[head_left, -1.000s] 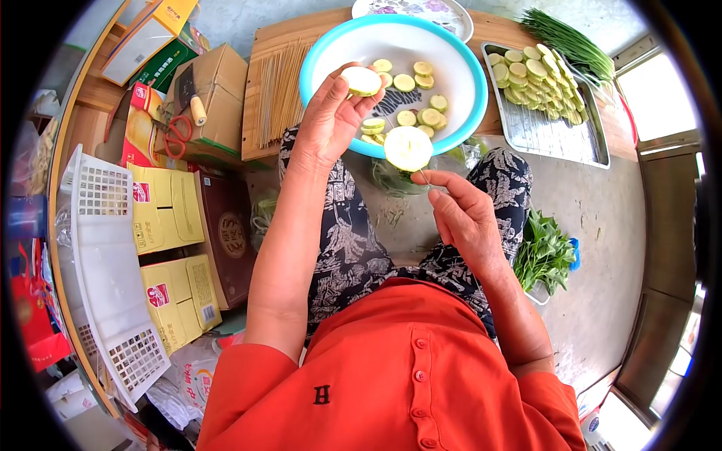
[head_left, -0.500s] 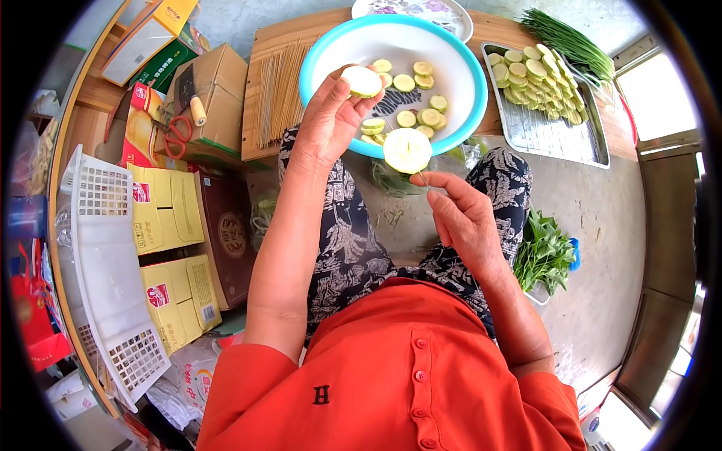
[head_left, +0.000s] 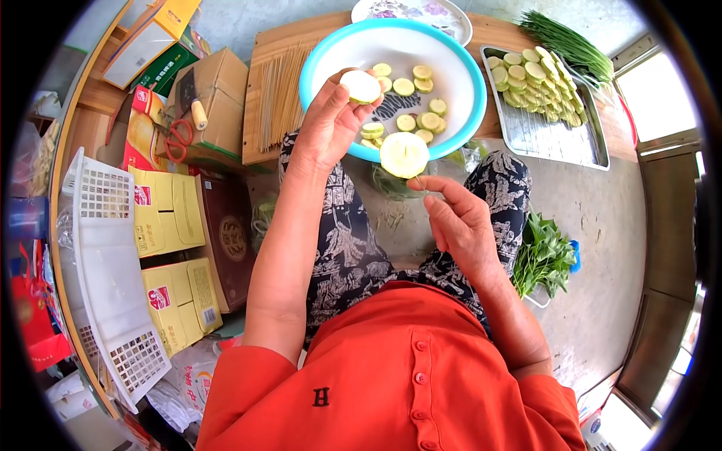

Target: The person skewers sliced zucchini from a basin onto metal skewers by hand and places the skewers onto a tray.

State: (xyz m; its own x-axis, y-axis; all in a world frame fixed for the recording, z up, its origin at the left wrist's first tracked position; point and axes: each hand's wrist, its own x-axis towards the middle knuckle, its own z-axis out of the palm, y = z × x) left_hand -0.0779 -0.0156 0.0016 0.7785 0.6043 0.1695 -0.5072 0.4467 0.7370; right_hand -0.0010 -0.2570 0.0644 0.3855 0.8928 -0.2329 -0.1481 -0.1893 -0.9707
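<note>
My left hand [head_left: 328, 124] pinches a round, pale zucchini slice [head_left: 360, 87] over the near left side of a white basin [head_left: 331, 64] with a blue rim. Between the thumb and index finger of my right hand [head_left: 460, 225] is a thin skewer [head_left: 421, 183], its lower end showing. A second zucchini slice [head_left: 404, 155], larger in view, sits on this skewer with its cut face toward me. The slice hides most of the skewer. Inside the basin lie several loose zucchini slices [head_left: 406, 122].
A metal tray [head_left: 523, 143] of skewered zucchini slices [head_left: 538, 79] stands right of the basin, near green chives [head_left: 568, 45]. Bamboo skewers [head_left: 282, 94] lie on the board at left. Scissors [head_left: 178, 139] and a knife [head_left: 197, 113] are by a cardboard box [head_left: 226, 83]. Leafy greens [head_left: 543, 255] are at right.
My right hand has shifted slightly left, bringing the skewered slice a little left and down. The left hand and its slice have barely moved.
</note>
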